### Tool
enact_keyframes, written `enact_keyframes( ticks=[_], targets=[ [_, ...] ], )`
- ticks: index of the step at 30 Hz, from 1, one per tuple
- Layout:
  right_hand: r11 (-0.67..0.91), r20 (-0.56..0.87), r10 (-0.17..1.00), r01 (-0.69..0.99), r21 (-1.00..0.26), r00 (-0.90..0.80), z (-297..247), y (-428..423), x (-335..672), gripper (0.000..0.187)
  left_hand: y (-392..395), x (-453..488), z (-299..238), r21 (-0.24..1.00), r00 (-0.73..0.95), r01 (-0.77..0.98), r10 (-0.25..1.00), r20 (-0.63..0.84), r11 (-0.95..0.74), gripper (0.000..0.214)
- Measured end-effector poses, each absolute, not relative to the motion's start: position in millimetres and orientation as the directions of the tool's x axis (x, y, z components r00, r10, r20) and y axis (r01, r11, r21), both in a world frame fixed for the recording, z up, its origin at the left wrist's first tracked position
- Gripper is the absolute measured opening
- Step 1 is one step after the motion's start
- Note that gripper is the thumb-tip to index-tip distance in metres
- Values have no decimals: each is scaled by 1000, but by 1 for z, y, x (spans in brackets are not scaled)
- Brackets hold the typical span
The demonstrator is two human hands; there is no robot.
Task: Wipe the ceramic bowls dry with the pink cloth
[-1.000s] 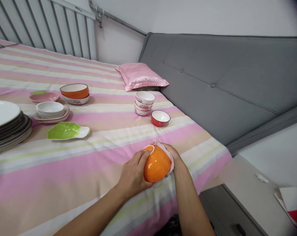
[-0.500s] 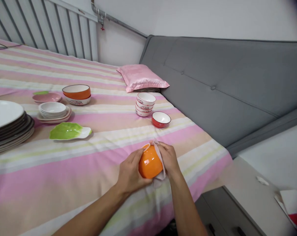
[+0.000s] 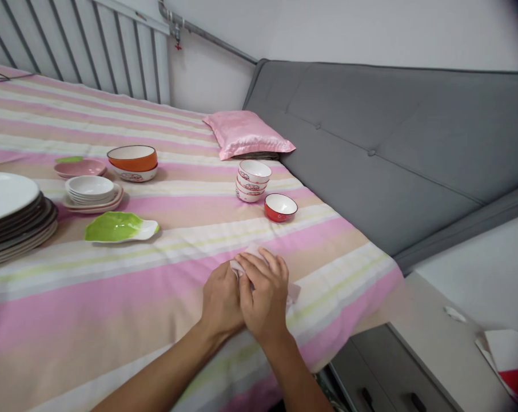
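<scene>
My two hands are together over the near part of the bed. My left hand (image 3: pixel 219 300) is curled round the orange bowl, which now sits out of sight behind my fingers. Across it lies my right hand (image 3: pixel 265 297), closed over a pale pinkish cloth (image 3: pixel 293 294) whose edges stick out above and to the right. Beyond the hands stand a red bowl (image 3: pixel 280 208) with a white inside and a stack of white bowls (image 3: pixel 252 182) with red rims.
On the striped bedspread (image 3: pixel 164 292) are a green leaf-shaped dish (image 3: pixel 117 227), small white dishes (image 3: pixel 90 189), a pink dish (image 3: pixel 79 167), an orange bowl (image 3: pixel 132 158) on a white one, and a plate stack (image 3: pixel 14 217). A pink pillow (image 3: pixel 248 134) lies near the grey headboard (image 3: pixel 391 154).
My right hand and the cloth have swung left, over the orange bowl and against my left hand. The bowl, visible before, is now covered.
</scene>
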State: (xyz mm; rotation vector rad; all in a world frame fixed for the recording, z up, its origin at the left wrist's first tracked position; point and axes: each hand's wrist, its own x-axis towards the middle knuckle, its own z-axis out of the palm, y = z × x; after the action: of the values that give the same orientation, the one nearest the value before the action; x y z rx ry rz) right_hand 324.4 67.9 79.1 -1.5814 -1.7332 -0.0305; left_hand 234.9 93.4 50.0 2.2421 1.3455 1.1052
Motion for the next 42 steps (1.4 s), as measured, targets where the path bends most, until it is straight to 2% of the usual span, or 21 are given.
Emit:
enact_keyframes(
  ticks=[3,7,9,13,18,21,24,29,35,37,39,42],
  targets=[
    [209,535,839,848,-487,101,80,78,337,33,94,238,47,686,292,503,850,438,-526,27],
    [214,541,830,820,-531,133,81,90,354,31,98,240,40,804,330,387,882,337,-452,71],
    [225,541,828,796,-562,147,80,95,362,31,102,240,36,829,354,357,884,306,-430,79],
    [252,542,821,739,-625,179,79,99,373,30,111,240,30,829,363,315,866,345,-463,75],
    [282,526,827,664,-693,198,81,92,375,29,110,237,30,695,309,310,760,572,-649,77],
    [297,502,845,620,-726,183,82,85,371,29,104,236,38,647,277,328,725,631,-688,74],
    [303,543,827,700,-647,144,83,76,359,29,100,236,46,647,235,343,729,643,-681,64],
    [318,591,807,846,-428,-4,81,64,332,36,100,234,44,710,175,345,786,593,-613,26],
    [340,580,812,857,-387,-60,81,69,332,37,102,235,43,754,173,392,847,502,-527,15],
    [320,570,821,849,-421,-27,83,74,340,35,102,237,45,741,183,408,843,506,-533,19],
    [289,539,842,820,-494,28,84,80,349,32,102,239,47,720,191,416,828,528,-555,35],
    [251,437,893,682,-687,112,85,91,364,31,101,241,47,695,202,417,805,558,-586,58]
  ],
)
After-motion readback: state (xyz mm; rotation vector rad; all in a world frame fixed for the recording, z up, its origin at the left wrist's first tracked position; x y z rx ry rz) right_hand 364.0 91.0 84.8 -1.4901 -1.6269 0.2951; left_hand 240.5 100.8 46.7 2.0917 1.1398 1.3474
